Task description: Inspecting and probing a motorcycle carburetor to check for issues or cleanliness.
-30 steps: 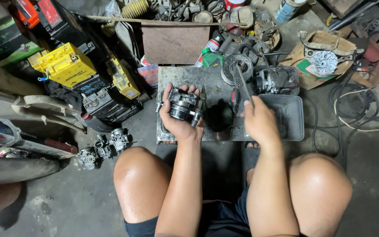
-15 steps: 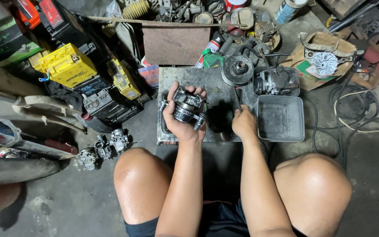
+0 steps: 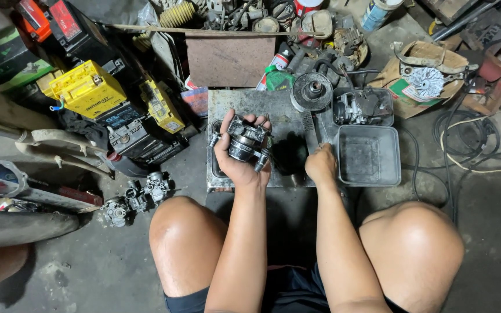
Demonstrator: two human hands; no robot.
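Note:
My left hand [image 3: 236, 165] grips a grimy metal carburetor [image 3: 246, 141] and holds it up over the left part of a scuffed metal plate [image 3: 279, 110] on the floor. My right hand [image 3: 320, 164] is closed in a fist low on the plate, around the near end of a long flat metal tool [image 3: 309, 126]. The tool lies along the plate and points away from me. A dark round cup [image 3: 289, 154] sits between my two hands.
An empty grey tray [image 3: 369, 154] lies right of my right hand, with a second tray holding an engine part [image 3: 363, 107] behind it. A round pulley [image 3: 311, 91] sits at the plate's far edge. Yellow batteries [image 3: 88, 88], loose carburetors [image 3: 137, 196] and cables [image 3: 465, 139] surround me.
My right hand has come down from a raised position with the long tool, which now lies on the plate. My left hand has kept the carburetor in about the same place.

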